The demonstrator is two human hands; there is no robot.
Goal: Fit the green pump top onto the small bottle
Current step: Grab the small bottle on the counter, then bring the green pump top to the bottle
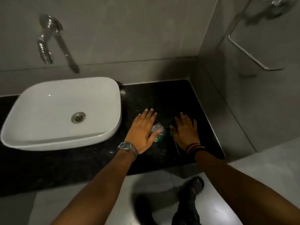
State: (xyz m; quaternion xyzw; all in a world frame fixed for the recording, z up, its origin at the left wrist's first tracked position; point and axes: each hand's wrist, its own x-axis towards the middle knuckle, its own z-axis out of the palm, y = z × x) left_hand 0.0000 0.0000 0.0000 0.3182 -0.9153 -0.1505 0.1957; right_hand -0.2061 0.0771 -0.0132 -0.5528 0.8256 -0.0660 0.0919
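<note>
A small clear bottle with a green label lies on its side on the black counter, between my two hands. My left hand is spread flat beside it, fingers apart, with the thumb resting against the bottle's left side. The green pump top lies just right of the bottle, partly hidden under the thumb side of my right hand. Its thin tube runs toward the counter's front edge. My right hand also lies flat with fingers apart, gripping nothing.
A white basin sits on the counter to the left, under a chrome wall tap. A tiled wall bounds the counter on the right, with a towel bar higher up. My sandalled foot stands on the floor below.
</note>
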